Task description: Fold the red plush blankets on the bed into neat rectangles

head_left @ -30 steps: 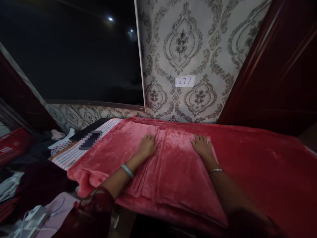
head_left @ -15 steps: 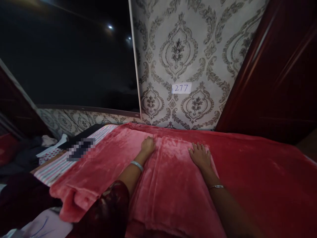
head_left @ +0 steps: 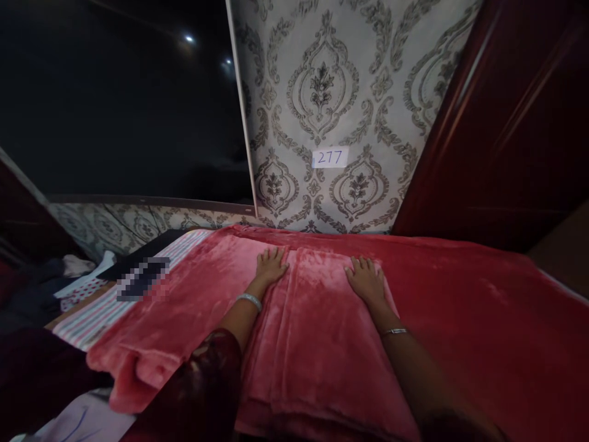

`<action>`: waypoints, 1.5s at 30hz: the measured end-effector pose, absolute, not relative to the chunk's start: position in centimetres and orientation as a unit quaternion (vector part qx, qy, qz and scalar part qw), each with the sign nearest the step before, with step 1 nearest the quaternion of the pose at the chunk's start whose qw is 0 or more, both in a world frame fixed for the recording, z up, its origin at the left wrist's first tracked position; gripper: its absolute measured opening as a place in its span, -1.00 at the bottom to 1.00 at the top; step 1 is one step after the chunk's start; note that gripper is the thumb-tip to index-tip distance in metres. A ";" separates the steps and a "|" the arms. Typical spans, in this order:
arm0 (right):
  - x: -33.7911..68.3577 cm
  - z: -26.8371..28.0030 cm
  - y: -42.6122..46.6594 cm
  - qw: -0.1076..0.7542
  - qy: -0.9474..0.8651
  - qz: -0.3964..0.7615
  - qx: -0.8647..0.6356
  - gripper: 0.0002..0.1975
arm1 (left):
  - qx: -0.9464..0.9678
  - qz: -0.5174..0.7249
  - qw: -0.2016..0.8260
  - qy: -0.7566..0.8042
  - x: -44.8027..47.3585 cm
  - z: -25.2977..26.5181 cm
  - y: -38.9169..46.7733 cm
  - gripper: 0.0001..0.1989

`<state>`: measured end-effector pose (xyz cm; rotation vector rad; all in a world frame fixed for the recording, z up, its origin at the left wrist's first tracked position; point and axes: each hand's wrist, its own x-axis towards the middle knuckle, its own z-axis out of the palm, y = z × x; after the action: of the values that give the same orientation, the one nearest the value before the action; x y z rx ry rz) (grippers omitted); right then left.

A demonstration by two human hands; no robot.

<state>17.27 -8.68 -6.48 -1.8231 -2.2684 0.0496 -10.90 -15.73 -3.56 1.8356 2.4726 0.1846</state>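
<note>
Since half a second ago the left hand [head_left: 270, 265] has gone from a loose fist to an open palm, and it now lies flat on the red blanket [head_left: 322, 344]; the right hand [head_left: 365, 280] has barely shifted. Both hands press down with fingers spread and straight, gripping nothing. They rest near the far end of a folded panel of the blanket, one on each side of it, the left just beside a long crease that runs back toward the person. The blanket covers most of the bed, reaching the patterned wall [head_left: 322, 92], where a small paper label [head_left: 330, 157] reads 277. At the left edge the blanket is bunched in a thick roll, beside a striped sheet [head_left: 96, 313] and a heap of clothes [head_left: 55, 276].

Judging by the flat palms, the step in hand is smoothing the folded layer. A next move would call for an even outward sweep along the crease, keeping the stacked edges lined up, since plush fabric like this slides easily over itself.
</note>
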 end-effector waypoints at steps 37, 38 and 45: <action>27.4 -6.8 -7.1 0.378 -0.593 0.393 -0.592 -0.41 | 0.864 0.077 0.011 0.497 4.6 -4.2 -36.7 -0.23; 27.4 -6.6 -7.2 0.379 -0.593 0.394 -0.591 -0.40 | 0.872 0.082 0.009 0.482 5.8 -4.0 -36.5 -0.26; 27.4 -5.0 -8.8 0.333 -0.602 0.459 -0.563 -0.23 | 0.870 0.078 -0.022 0.487 12.8 -5.6 -34.3 -0.30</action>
<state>27.43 -8.83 -5.01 -1.4702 -1.5725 1.1979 12.81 -34.33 -5.60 2.7715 1.5500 0.2490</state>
